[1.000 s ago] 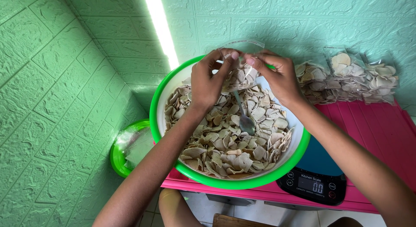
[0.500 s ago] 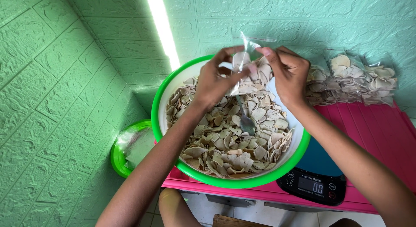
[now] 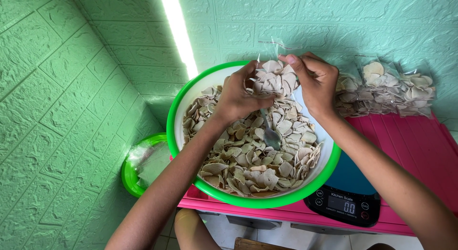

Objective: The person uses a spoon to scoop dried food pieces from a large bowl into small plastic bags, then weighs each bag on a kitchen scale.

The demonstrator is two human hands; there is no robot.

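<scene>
A clear plastic bag (image 3: 274,78) filled with pale, flat chips is held above a large white bowl with a green rim (image 3: 210,87). My left hand (image 3: 236,99) grips the bag's left side and my right hand (image 3: 312,83) pinches its top right edge. The bowl is full of loose beige chips (image 3: 248,159), and a metal spoon (image 3: 271,134) lies among them, just below the bag.
Several filled clear bags of chips (image 3: 386,90) lie at the back right on a pink table (image 3: 420,149). A dark kitchen scale (image 3: 346,200) sits partly under the bowl's right edge. A smaller green bowl holding plastic bags (image 3: 143,164) sits lower left. Green textured walls close in behind and left.
Both hands have lifted the bag of chips higher above the bowl and now hold it near its top. The bowl, spoon and scale have stayed put.
</scene>
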